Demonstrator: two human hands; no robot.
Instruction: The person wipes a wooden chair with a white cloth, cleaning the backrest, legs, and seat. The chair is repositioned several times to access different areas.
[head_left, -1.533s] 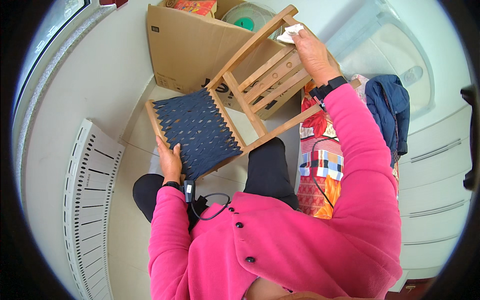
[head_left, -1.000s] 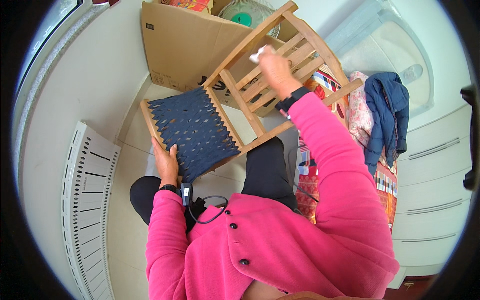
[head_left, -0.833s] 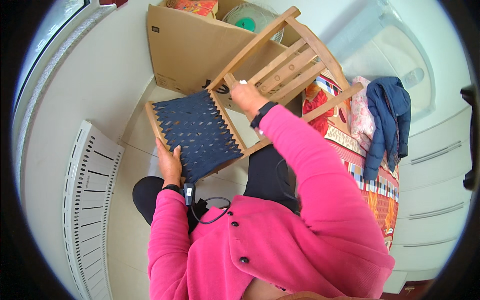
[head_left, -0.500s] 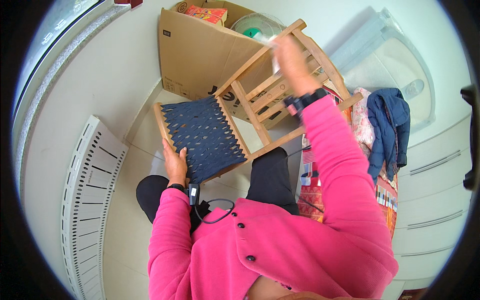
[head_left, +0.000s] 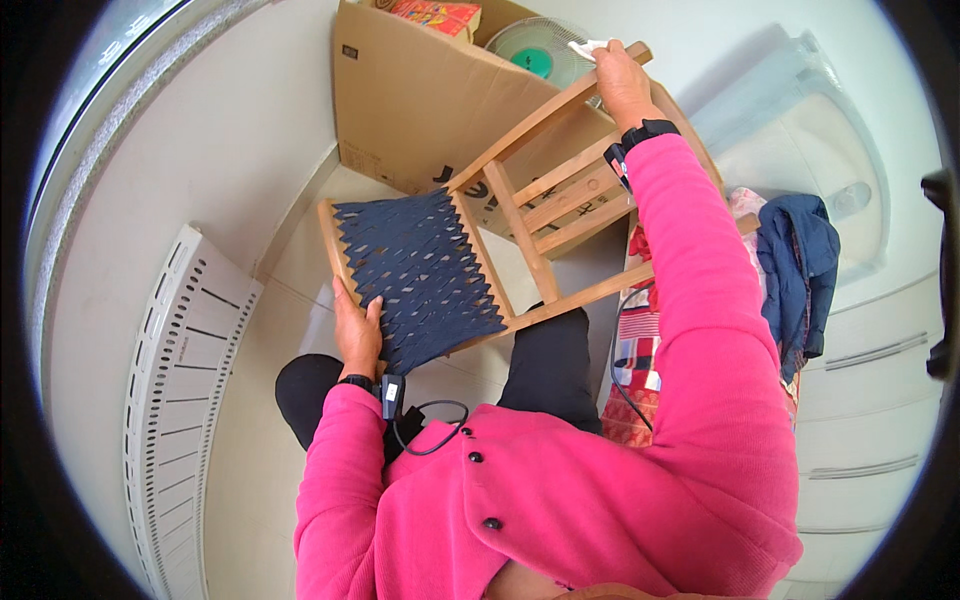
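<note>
While the wooden chair (head_left: pixel 520 215) lies tipped over the person's lap, its dark-blue woven seat (head_left: pixel 420 275) faces up — the left hand (head_left: pixel 357 335) has its grip closed on the seat's near edge. At the chair's far top rail, the right hand (head_left: pixel 618 80) presses a white cloth (head_left: pixel 588 47) — fingers closed over it — just before a cardboard box (head_left: pixel 420 110).

pink buttoned top | blk trousers | blk wristbands w/ cable
</note>
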